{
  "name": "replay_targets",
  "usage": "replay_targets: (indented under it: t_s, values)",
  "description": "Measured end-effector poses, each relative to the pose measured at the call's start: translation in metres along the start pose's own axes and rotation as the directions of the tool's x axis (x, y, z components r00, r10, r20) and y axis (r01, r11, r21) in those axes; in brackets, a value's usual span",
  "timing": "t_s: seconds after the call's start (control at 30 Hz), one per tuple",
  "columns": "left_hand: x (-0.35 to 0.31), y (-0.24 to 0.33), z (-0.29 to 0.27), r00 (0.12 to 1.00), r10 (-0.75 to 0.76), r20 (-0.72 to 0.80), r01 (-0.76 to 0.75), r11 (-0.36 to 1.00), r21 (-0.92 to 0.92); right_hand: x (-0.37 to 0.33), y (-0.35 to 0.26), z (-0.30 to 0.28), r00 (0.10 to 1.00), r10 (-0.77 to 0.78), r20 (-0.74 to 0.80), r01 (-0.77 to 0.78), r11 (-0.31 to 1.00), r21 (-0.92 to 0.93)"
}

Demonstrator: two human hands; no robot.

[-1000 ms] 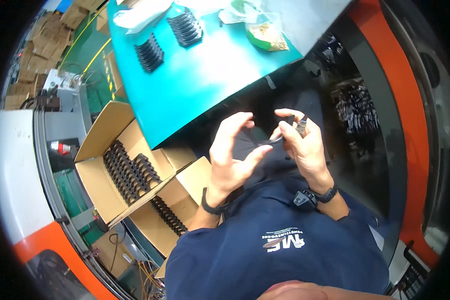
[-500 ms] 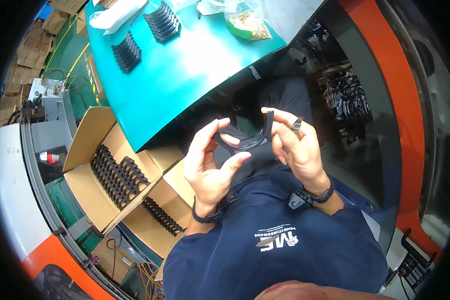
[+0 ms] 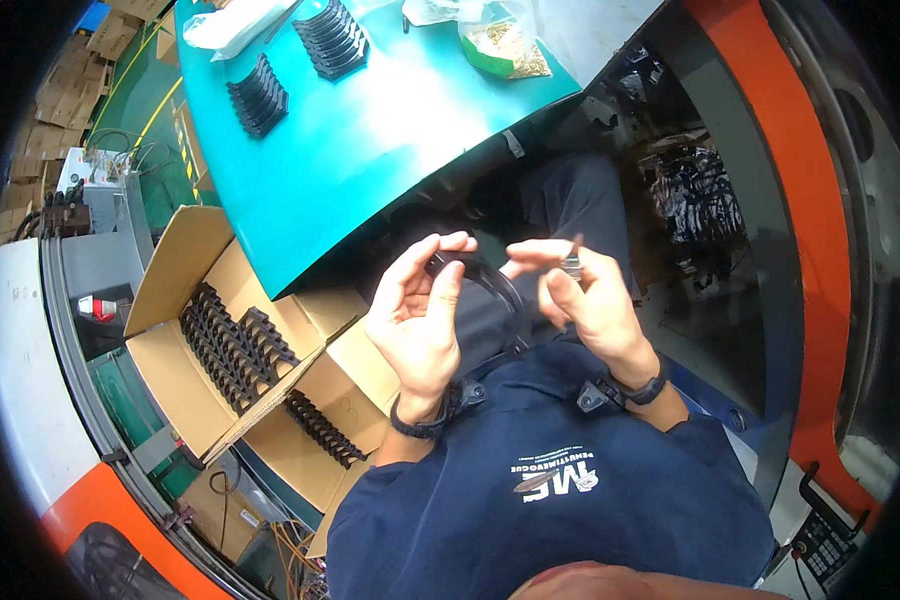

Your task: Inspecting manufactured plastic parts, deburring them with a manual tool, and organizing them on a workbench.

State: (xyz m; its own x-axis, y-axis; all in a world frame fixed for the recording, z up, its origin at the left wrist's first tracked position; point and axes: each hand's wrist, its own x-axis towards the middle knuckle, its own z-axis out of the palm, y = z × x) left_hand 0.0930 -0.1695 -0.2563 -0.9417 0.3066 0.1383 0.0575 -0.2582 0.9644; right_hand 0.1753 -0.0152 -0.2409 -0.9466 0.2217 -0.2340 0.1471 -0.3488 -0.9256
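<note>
My left hand (image 3: pixel 417 325) pinches one end of a black curved plastic part (image 3: pixel 510 297) between thumb and fingers. The arc-shaped part hangs toward my lap, its free end down and to the right. My right hand (image 3: pixel 592 300) is just right of it, apart from the part, with bent, slightly blurred fingers. A small silvery metal tool (image 3: pixel 571 266) with a pointed tip sits among those fingers; its exact kind is unclear.
Two rows of similar black parts (image 3: pixel 258 97) lie on the green-topped table (image 3: pixel 320 200), near a bag of small golden pieces (image 3: pixel 507 50). At left, an open cardboard box (image 3: pixel 175 385) holds more black parts. Orange-edged machine frames (image 3: pixel 820 230) flank me.
The black part has turned from lying across between both hands to hanging down from my left hand. My right fingers have come away from its end.
</note>
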Motion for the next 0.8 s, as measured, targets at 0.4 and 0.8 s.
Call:
replay_targets:
  t_s: [0.4,0.8]
  values:
    - [-0.003,-0.003,0.006,0.987,-0.114,0.109,0.140,0.953,-0.268,0.000,0.004,0.011,0.992,-0.104,-0.070,0.086,0.971,-0.222]
    - [0.008,-0.008,-0.007,0.996,-0.032,0.083,0.045,0.987,-0.155,0.007,-0.002,0.001,0.991,0.131,0.006,-0.129,0.964,0.234]
